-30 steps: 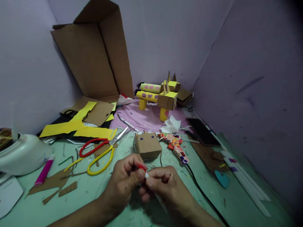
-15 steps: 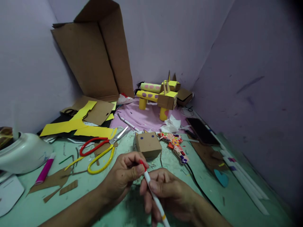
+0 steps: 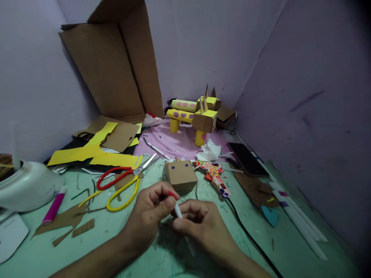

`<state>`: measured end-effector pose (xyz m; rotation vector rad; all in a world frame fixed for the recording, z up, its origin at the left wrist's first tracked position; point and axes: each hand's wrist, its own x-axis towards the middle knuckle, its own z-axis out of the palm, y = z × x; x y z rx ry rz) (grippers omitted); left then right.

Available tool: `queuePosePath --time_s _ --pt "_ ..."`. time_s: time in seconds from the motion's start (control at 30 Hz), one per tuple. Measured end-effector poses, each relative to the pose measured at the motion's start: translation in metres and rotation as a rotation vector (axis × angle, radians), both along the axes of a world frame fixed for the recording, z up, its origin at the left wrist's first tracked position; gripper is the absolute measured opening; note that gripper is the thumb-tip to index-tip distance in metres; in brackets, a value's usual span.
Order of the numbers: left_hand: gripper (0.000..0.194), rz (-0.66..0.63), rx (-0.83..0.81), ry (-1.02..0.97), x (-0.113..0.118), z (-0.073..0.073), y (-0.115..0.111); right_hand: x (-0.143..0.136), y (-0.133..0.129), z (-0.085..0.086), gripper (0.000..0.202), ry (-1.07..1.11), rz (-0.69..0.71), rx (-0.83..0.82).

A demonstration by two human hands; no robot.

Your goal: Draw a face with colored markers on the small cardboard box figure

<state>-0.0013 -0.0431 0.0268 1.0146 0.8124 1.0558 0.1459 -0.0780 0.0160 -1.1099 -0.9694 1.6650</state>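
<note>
My left hand [image 3: 153,208] pinches the red end of a slim white marker pen [image 3: 177,211] between thumb and fingertips. Around its white barrel, my right hand [image 3: 201,224] has its thumb and fingers closed. The barrel's lower end is blurred and partly hidden below that hand. Just beyond my fingers sits a small cardboard box [image 3: 182,177] with two dark dots near its top edge and small points behind. Scissors [image 3: 124,185] with one red and one yellow handle lie open left of the box. A glue gun [image 3: 214,178] with a patterned cover lies to its right.
Two yellow cardboard animal figures [image 3: 204,121] stand at the back on pink cloth. Left are yellow paper strips [image 3: 77,154], a magenta tube [image 3: 54,205] and a white pot [image 3: 31,189]. A black cord [image 3: 246,231], a phone [image 3: 247,159] and white sticks [image 3: 304,224] lie right.
The marker has tilted, so less of its barrel shows and its yellow band is out of sight. My right hand has moved slightly up and turned, its fingers now closer round the barrel.
</note>
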Motion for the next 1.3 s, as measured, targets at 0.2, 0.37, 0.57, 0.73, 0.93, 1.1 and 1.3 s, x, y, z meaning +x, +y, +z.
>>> queuePosePath --time_s 0.2,0.37,0.57,0.73,0.93,1.1,1.3 --pt "0.041 -0.179 -0.114 -0.084 0.000 0.004 0.000 0.008 0.006 -0.005 0.051 0.545 0.472 -0.265" --pt "0.043 -0.105 -0.105 -0.086 0.002 -0.006 -0.005 0.005 0.005 -0.007 0.049 0.309 0.279 -0.152" --pt "0.042 0.009 0.003 0.044 0.002 -0.002 -0.009 -0.002 -0.004 -0.003 0.031 -0.292 -0.014 0.368" --pt "0.035 0.048 -0.027 0.043 0.002 0.001 -0.003 -0.003 -0.002 -0.003 0.027 -0.379 -0.134 0.372" --pt "0.039 -0.126 -0.225 -0.141 -0.001 0.000 0.011 0.001 0.011 0.004 0.046 0.036 -0.096 -0.040" --pt "0.051 -0.044 -0.221 -0.150 -0.002 0.004 0.009 0.001 0.011 0.003 0.039 0.037 -0.209 -0.008" --pt "0.037 -0.008 -0.165 -0.058 -0.001 0.002 0.007 0.001 0.012 -0.003 0.044 0.048 -0.184 -0.009"
